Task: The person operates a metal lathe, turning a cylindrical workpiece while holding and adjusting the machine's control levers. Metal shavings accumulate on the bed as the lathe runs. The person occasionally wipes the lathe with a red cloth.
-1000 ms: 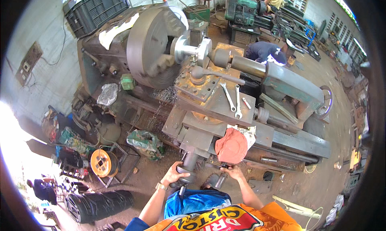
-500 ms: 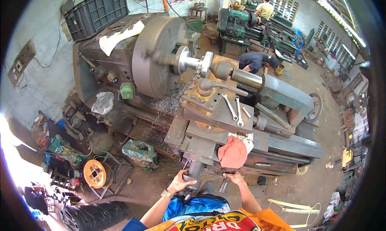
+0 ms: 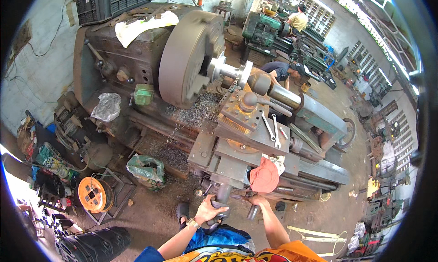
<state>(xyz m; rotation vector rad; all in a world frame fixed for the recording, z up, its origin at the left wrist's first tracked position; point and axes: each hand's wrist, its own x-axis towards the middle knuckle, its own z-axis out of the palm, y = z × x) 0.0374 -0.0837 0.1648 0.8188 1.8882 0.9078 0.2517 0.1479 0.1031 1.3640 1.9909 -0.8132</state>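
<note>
My left hand point(image 3: 211, 211) is closed around the dark handwheel point(image 3: 221, 202) at the front of a large metal lathe's cross slide. My right hand point(image 3: 259, 201) is closed on a crank handle point(image 3: 252, 211) a little to the right. Beyond them stands the tool post point(image 3: 244, 110), with a ball-ended lever on top. A shiny stepped metal workpiece point(image 3: 231, 71) sits between the big chuck point(image 3: 185, 59) and the tailstock point(image 3: 319, 114). The chuck's jaws are blurred by rotation. Fingers of my right hand are partly hidden.
Two wrenches point(image 3: 276, 132) and a red cloth-like cap point(image 3: 264, 176) lie on the carriage. Metal shavings point(image 3: 196, 108) cover the bed under the chuck. An orange cable reel point(image 3: 93, 194) and a green bag point(image 3: 145, 171) stand left. One person point(image 3: 280, 71) bends behind the tailstock; another point(image 3: 299, 20) is farther back.
The whole view has shifted and tilted slightly. My left hand has turned on the handwheel, its back now more toward me. The right hand stays at the crank; the chuck keeps spinning.
</note>
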